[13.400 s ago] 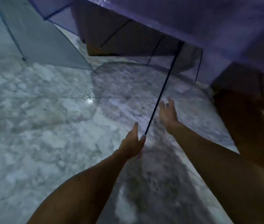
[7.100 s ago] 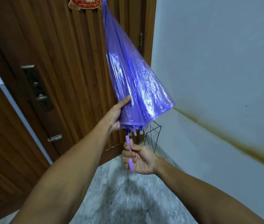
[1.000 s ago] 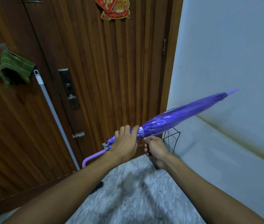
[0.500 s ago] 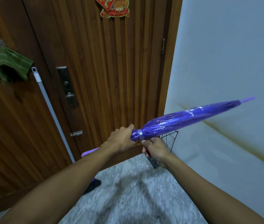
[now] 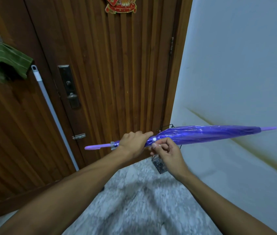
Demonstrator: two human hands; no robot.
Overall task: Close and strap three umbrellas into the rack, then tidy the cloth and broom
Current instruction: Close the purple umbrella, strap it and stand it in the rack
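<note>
A closed purple umbrella lies almost level across the middle of the view, handle to the left, tip to the right. My left hand is wrapped around its folded canopy near the handle end. My right hand pinches the strap by its white snap button, just below the canopy. Behind my right hand stands a black wire rack in the corner, mostly hidden. A green striped cloth hangs on the door at upper left. Beside it a broom handle leans against the door.
A brown slatted wooden door with a dark lock plate fills the left and middle. A pale wall with a brown stain is on the right. Grey marble floor lies below my arms.
The umbrella has tilted down to nearly level and its tip swung right. My right hand moved up from under the canopy to the strap's snap button. My left hand kept its grip.
</note>
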